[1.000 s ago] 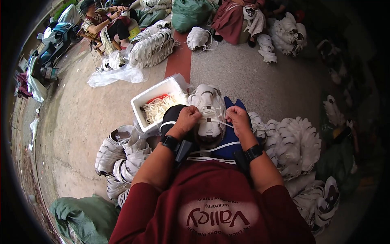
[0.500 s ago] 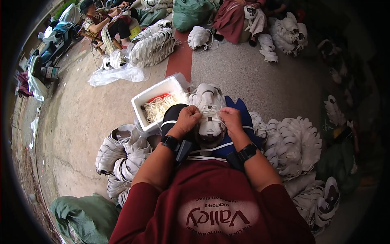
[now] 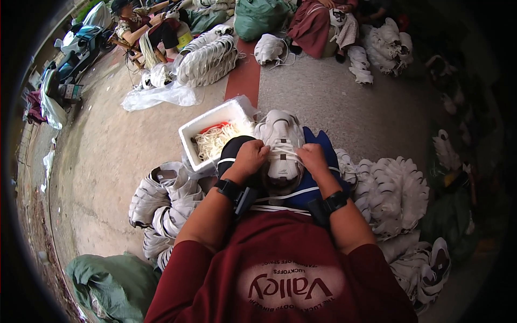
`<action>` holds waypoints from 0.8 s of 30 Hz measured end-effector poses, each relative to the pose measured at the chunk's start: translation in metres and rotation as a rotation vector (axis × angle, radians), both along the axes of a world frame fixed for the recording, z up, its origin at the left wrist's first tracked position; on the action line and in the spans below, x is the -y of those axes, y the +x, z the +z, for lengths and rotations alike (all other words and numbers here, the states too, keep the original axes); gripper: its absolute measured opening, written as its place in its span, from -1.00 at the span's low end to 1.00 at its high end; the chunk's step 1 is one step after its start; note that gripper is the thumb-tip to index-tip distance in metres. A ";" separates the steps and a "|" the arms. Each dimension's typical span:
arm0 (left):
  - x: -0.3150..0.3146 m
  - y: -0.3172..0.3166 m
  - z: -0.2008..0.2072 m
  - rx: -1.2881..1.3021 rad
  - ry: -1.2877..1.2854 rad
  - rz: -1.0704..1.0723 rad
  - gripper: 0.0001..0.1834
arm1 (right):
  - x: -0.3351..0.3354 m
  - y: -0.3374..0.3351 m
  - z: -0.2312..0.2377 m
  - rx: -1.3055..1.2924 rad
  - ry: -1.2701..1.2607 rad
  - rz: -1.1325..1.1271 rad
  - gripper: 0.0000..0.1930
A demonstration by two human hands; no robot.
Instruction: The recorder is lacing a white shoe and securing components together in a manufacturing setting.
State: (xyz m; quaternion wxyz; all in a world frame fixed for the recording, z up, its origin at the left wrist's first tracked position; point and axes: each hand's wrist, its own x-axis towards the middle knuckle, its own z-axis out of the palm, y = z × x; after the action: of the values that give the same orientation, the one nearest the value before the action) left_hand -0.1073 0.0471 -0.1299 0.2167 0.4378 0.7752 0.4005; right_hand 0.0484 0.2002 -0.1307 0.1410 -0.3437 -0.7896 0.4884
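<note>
Both forearms reach forward, wrists bent inward. Left hand and right hand fingers curled, pinching the white laces of a white sneaker between them on the lap. Beyond left fingertips: white foam box of laces.

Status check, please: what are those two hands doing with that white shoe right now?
Left hand and right hand both gripping the lace. White shoe on the lap, toe away. Nothing in the way; foam box of laces beside the left hand.
</note>
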 end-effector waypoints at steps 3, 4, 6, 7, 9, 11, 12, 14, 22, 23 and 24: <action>0.000 0.006 0.003 -0.075 -0.010 0.038 -0.69 | -0.001 0.007 0.007 0.060 0.160 0.081 -0.75; 0.000 0.008 0.004 -0.079 -0.021 0.046 -0.69 | -0.001 0.008 0.008 0.020 0.186 0.118 -0.77; 0.000 0.012 0.004 -0.081 -0.062 0.133 -0.69 | 0.001 0.009 0.011 -0.043 0.014 0.024 -0.81; 0.002 0.012 0.004 -0.061 -0.103 0.109 -0.69 | 0.002 0.009 0.012 -0.121 -0.148 -0.072 -0.85; 0.008 0.008 0.002 -0.082 0.050 0.143 -0.76 | 0.000 0.013 0.013 -0.189 -0.290 -0.162 -0.88; 0.022 -0.006 -0.001 0.018 0.161 0.225 -0.81 | -0.009 0.024 0.015 -0.304 -0.551 -0.294 -0.87; 0.032 -0.016 -0.004 0.157 0.267 0.288 -0.84 | -0.018 0.034 0.018 -0.370 -0.635 -0.360 -0.86; 0.054 -0.034 -0.009 0.339 0.368 0.464 -0.85 | -0.040 0.057 0.022 -0.517 -0.666 -0.589 -0.83; 0.065 -0.019 -0.010 -0.007 0.076 0.154 -0.87 | -0.034 0.068 0.020 0.076 0.347 -0.053 -0.87; 0.062 -0.016 -0.003 -0.124 0.098 0.108 -0.85 | -0.030 0.068 0.026 0.165 0.352 -0.009 -0.81; 0.057 -0.011 0.004 -0.115 0.083 0.095 -0.85 | -0.023 0.062 0.028 0.206 0.341 -0.019 -0.81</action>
State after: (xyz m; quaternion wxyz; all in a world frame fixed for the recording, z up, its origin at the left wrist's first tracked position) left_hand -0.1182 -0.0096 -0.1260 0.1344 0.4313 0.7891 0.4162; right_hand 0.1103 0.2233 -0.1023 0.1204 -0.3703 -0.8679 0.3084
